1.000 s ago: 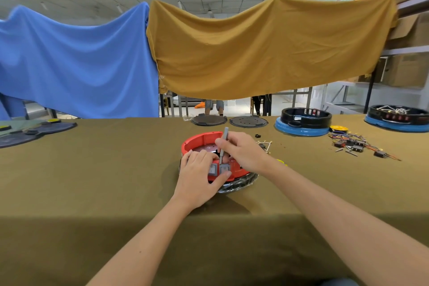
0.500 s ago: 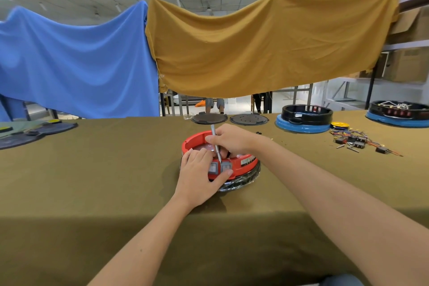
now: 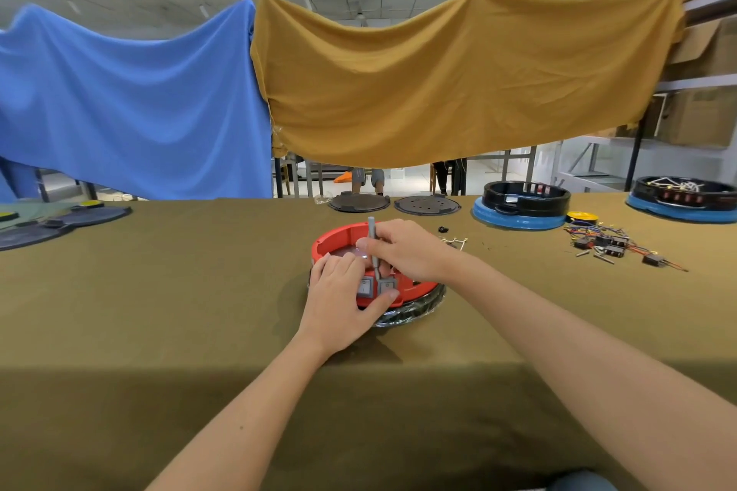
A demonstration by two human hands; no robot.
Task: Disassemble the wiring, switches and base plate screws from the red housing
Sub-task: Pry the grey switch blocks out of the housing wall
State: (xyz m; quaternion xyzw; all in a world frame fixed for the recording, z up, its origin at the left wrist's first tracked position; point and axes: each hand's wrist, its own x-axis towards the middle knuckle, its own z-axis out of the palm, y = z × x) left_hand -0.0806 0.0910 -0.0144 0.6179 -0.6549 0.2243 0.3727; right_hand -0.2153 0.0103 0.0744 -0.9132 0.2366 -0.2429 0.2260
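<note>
- Far left, dark flat plates (image 3: 60, 221) lie at the tabletop's (image 3: 167, 291) edge, well apart from the work; broad bare olive cloth spreads between them and the centre.
- The left hand (image 3: 343, 301) grips the red housing's (image 3: 339, 237) near wall, fingers curled over the rim, thumb pressed below two grey switches (image 3: 377, 286) set side by side in that wall.
- The red housing — round, shallow, open side up — sits mid-tabletop on a dark, shiny base (image 3: 414, 313), switches facing the person.
- The right hand (image 3: 410, 251) pinches a slim grey screwdriver (image 3: 373, 241), its long axis near upright, tip down inside the rim just behind the switches.
- Behind lie two dark round plates (image 3: 426, 205); to the right, black housings on blue bases (image 3: 522, 203) and a loose pile of wires and switches (image 3: 606, 243) — all well apart from the hands.
</note>
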